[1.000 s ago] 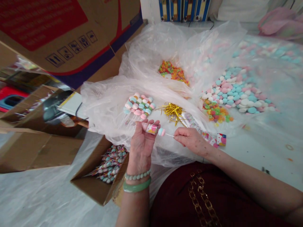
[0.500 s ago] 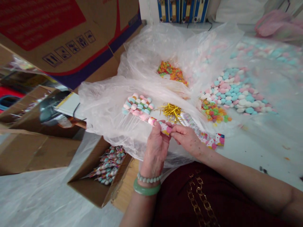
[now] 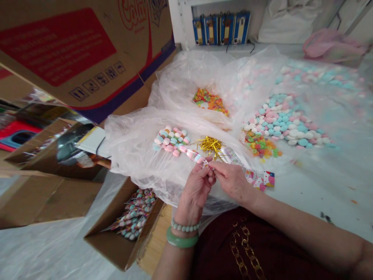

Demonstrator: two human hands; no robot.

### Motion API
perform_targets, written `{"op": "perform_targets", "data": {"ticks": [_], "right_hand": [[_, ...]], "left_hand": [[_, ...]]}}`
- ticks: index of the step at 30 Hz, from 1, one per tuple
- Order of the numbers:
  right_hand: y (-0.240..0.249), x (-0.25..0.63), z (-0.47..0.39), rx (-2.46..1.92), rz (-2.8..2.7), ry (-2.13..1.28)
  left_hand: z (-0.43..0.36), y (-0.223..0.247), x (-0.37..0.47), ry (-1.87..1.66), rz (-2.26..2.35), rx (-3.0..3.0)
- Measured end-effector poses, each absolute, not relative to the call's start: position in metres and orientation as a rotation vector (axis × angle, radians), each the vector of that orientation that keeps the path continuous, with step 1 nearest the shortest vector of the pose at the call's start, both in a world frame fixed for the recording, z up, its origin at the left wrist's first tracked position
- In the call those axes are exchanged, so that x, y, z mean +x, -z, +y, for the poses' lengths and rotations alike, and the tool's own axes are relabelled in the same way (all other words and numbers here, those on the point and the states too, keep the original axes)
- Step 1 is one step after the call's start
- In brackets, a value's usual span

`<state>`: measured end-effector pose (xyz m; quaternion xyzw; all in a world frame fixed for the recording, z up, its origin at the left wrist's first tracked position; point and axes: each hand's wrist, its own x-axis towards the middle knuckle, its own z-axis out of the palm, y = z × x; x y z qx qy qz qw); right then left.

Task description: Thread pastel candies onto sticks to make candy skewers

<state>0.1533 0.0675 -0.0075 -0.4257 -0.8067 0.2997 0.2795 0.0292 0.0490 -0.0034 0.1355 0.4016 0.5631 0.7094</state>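
Pinched by both hands: left hand (image 3: 201, 181) and right hand (image 3: 231, 179) closed on the near end of one wrapped candy stick (image 3: 194, 155). Held out over the plastic sheet (image 3: 131, 132), sweets pointing to ten o'clock. Too small to tell: wrap or stick between the right fingertips (image 3: 217, 166). To do this well, keep the left hand snug but soft, squeeze only the neck below the sweets, and bunch the wrap evenly with the right. Best not to press the puffy sweets; could squash them. Just past the hands, toward twelve, shiny gold strips (image 3: 211, 145). At ten, near the candy tip, loose candy sticks (image 3: 171, 139). At three, patterned wrappers (image 3: 258, 181). At two, gummy rings (image 3: 260, 144), then marshmallows (image 3: 291, 122). At eight, an open box (image 3: 110, 247) with packed sticks (image 3: 132, 219).
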Motion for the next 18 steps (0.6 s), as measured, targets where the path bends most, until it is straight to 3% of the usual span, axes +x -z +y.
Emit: {"op": "perform_targets", "data": {"ticks": [6, 14, 18], "right_hand": [[0.022, 0.16, 0.057, -0.943, -2.379, -0.061], [-0.004, 0.149, 0.043, -0.954, -2.382, 0.092], [0.023, 0.143, 0.053, -0.888, -2.223, -0.025]], "left_hand": [[0.046, 0.005, 0.029, -1.27, 0.802, 0.155], [0.042, 0.008, 0.04, -1.486, 0.922, 0.035], [0.034, 0.005, 0.049, -1.492, 0.783, -0.012]]}}
